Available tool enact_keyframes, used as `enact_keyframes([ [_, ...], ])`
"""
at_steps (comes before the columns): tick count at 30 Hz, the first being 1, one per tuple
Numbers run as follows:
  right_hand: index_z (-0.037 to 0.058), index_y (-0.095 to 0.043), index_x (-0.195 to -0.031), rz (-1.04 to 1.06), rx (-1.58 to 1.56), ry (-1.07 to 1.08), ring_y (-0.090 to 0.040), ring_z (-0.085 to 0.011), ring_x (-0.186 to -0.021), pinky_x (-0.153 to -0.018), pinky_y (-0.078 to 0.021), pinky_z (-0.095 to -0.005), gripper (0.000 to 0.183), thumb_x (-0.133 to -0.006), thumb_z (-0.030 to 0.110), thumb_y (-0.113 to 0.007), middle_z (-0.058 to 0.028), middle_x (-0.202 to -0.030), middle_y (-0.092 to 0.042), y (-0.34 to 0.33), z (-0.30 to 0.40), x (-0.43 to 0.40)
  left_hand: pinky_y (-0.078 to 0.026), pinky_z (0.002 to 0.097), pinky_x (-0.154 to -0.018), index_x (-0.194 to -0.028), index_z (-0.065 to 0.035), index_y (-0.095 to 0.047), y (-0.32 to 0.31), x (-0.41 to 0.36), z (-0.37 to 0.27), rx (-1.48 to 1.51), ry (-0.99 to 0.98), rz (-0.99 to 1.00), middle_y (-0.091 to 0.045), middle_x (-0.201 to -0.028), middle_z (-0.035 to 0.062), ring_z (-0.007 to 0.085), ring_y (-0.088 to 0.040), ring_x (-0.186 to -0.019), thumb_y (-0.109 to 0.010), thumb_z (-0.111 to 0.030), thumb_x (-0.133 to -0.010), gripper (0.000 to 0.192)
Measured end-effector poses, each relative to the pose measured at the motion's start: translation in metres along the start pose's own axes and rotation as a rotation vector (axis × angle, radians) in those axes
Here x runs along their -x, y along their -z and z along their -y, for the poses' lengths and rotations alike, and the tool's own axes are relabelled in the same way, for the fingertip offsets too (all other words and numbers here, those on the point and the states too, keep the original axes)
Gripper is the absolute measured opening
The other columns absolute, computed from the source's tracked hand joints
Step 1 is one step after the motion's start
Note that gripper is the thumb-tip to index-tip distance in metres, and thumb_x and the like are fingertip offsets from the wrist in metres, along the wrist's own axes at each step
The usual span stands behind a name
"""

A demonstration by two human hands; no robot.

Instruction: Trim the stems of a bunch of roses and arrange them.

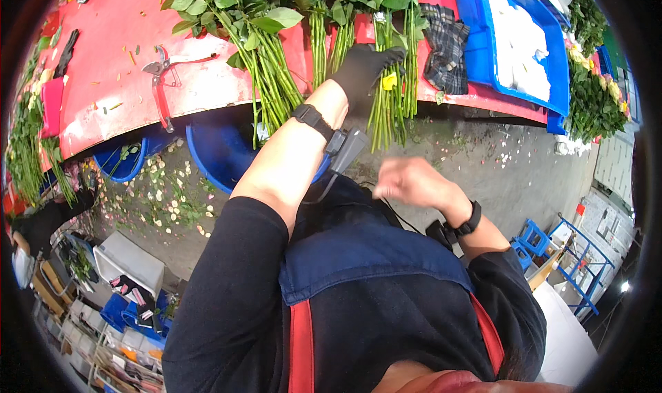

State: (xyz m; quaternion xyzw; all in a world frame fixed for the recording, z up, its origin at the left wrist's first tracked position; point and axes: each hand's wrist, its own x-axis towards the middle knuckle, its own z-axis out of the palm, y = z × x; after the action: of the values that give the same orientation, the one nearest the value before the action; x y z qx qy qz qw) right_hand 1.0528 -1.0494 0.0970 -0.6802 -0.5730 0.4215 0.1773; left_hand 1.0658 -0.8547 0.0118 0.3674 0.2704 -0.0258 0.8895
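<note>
My left hand [359, 72], in a black glove, is closed around the upper part of a bundle of green flower stems [385, 121] that hangs over the table's front edge. A small yellow piece [389, 81], perhaps a petal, sits on these stems just below the glove. My right hand [411, 182] is bare and blurred by motion. It is held in front of my body below the stem ends, fingers curled, with nothing visible in it. Left of my glove lie more leafy stem bundles [269, 72]. Their flower heads are out of view.
Red-handled pruning shears [161, 68] lie spread on the red table [103, 46]. Right of the stems are a checked cloth [446, 49] and a blue crate [478, 36] with white contents. Blue tubs [212, 160] stand under the table edge. Petals litter the floor; a person [46, 222] is at far left.
</note>
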Motion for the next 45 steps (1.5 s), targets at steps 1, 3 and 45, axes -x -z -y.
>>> enact_keyframes([
  [1, 0.0042, -0.059, -0.073, 0.266, -0.080, -0.044, -0.058, -0.0288, -0.070, -0.062, -0.0460, -0.0366, 0.026, -0.073, 0.026, -0.073, -0.0075, -0.072, -0.059, 0.008, 0.011, -0.001, -0.047, 0.0233, -0.060, -0.098, -0.0032, -0.067, 0.006, 0.000, 0.001, -0.068, 0.001, -0.014, -0.067, -0.082, 0.0035, 0.0089, -0.061, -0.067, -0.065, -0.023, -0.083, 0.024],
  [3, 0.0100, -0.066, -0.094, -0.303, 0.023, -0.044, -0.062, -0.0279, -0.069, -0.065, -0.0489, -0.0348, 0.035, -0.073, 0.037, -0.072, -0.0098, -0.074, -0.063, 0.023, -0.002, -0.009, -0.047, 0.0227, -0.063, -0.101, -0.0043, -0.067, 0.013, 0.003, 0.001, -0.138, 0.002, -0.035, -0.068, -0.085, 0.0026, 0.0086, -0.061, -0.071, -0.062, -0.022, -0.084, 0.024],
  [45, -0.0015, -0.030, -0.135, -0.976, 0.202, -0.677, -0.045, -0.0380, -0.109, -0.094, -0.0386, -0.0436, 0.087, -0.064, 0.027, -0.070, -0.0246, -0.117, -0.046, 0.011, -0.063, -0.107, -0.051, 0.0283, -0.063, -0.107, -0.0009, -0.055, 0.108, 0.103, -0.049, -0.307, -0.345, -0.403, -0.062, -0.086, 0.0056, 0.0161, -0.061, -0.072, -0.063, -0.006, -0.073, 0.035],
])
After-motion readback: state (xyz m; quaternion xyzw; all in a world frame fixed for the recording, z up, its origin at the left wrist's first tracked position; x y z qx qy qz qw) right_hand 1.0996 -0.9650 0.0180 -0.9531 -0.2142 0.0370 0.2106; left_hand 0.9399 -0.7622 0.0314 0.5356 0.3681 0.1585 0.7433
